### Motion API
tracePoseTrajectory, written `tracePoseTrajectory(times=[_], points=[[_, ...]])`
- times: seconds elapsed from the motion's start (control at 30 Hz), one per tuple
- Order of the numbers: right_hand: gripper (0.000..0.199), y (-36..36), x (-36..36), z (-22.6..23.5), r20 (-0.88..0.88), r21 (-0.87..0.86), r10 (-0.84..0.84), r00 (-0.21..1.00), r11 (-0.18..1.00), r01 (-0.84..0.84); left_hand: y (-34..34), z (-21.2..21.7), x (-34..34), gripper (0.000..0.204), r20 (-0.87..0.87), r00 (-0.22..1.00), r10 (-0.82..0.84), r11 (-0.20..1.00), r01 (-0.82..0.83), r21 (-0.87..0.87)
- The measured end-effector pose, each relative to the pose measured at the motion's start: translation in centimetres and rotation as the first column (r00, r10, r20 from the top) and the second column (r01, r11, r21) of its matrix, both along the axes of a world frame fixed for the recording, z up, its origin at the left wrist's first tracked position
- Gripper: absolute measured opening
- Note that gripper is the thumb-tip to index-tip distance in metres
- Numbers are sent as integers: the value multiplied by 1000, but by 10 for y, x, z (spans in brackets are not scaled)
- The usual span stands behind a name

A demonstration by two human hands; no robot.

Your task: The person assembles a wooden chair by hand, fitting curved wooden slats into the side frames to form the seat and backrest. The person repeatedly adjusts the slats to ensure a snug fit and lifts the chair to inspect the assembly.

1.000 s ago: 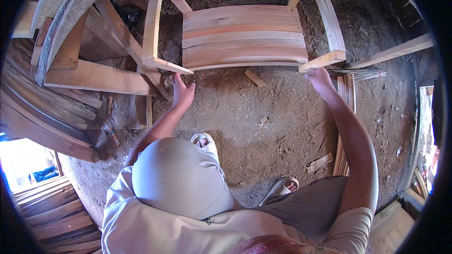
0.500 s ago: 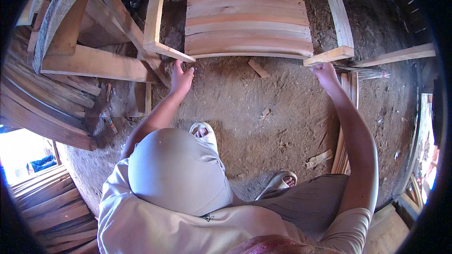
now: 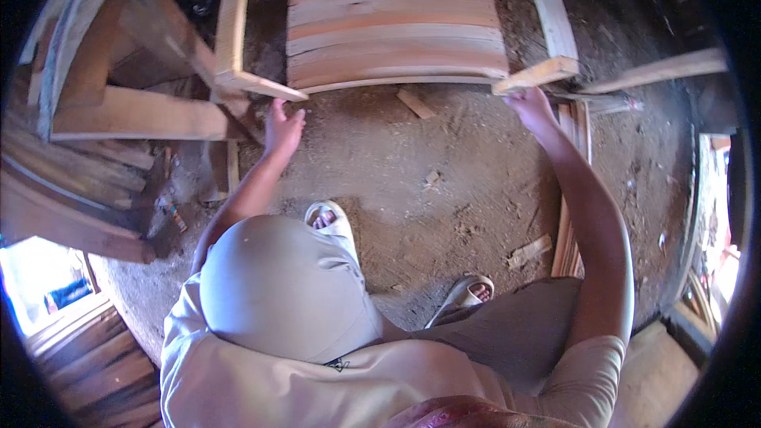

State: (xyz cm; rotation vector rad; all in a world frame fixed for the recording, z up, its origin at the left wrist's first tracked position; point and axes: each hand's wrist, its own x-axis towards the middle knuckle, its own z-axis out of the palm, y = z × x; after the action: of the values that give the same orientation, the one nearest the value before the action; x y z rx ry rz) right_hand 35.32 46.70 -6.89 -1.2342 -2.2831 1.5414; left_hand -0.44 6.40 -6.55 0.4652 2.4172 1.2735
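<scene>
A pale wooden frame [image 3: 237,28] with a seat-like panel of several slats [image 3: 396,36] stands ahead of me, like an unfinished chair or bench. At the near end of its left rail is my left hand [image 3: 283,133], fingers curled up against the underside, thumb held off the wood. My right hand [image 3: 534,111] grips the near end of the right rail [image 3: 539,75]; most of its fingertips are hidden beneath the wood.
A larger wooden structure [image 3: 143,115] rises at the left, beside stacked boards [image 3: 71,198]. Long strips [image 3: 565,230] lie by my right forearm. Wood scraps [image 3: 416,104] are on the dirt floor [image 3: 372,166]. A beam [image 3: 658,71] crosses at the right.
The whole view has shifted a little, so the frame, floor and scraps all appear further left and slightly higher. Both hands keep their places at the rail ends.
</scene>
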Motion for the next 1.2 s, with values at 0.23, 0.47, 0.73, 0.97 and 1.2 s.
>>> tracePoseTrajectory(times=[0.23,0.47,0.73,0.97,1.2], points=[[45,1,5,-2,-50,16,1,999,1000,0,0,4,3,47,-88,993,-74,994,66,-92],[49,-10,-1,13,-27,-4,-38,999,999,38,0,6,2,45,-106,991,-80,992,68,-106],[54,-4,-1,7,35,19,-11,999,1000,10,-2,2,0,48,-149,983,-104,992,92,-85],[44,-10,-1,15,-26,-5,-32,999,999,32,1,5,5,51,-162,983,-84,994,70,-88],[37,-2,0,-5,-58,-5,-55,997,998,55,-2,-4,-1,49,-111,991,-74,995,66,-71]])
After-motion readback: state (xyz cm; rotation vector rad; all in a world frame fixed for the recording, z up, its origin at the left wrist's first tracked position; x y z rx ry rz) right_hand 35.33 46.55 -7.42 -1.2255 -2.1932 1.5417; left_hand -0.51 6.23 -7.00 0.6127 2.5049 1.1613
